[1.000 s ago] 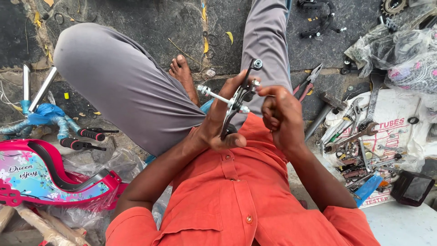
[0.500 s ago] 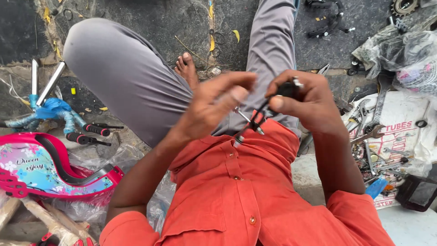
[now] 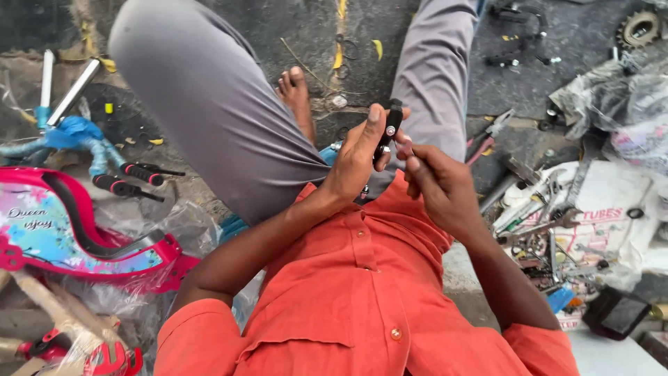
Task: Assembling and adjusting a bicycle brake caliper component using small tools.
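My left hand (image 3: 358,157) closes around a small black metal part (image 3: 390,129), held above my lap; my right hand (image 3: 435,181), fingers curled, pinches its lower end beside scattered tools (image 3: 550,230).

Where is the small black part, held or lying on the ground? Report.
Held: left hand holds the black part off the ground, right hand touching its lower end.

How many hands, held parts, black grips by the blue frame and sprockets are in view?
Hands: 2 (left hand, right hand)
Part, black, in left hand: 1
Grips: 2
Sprocket: 1
Total: 6
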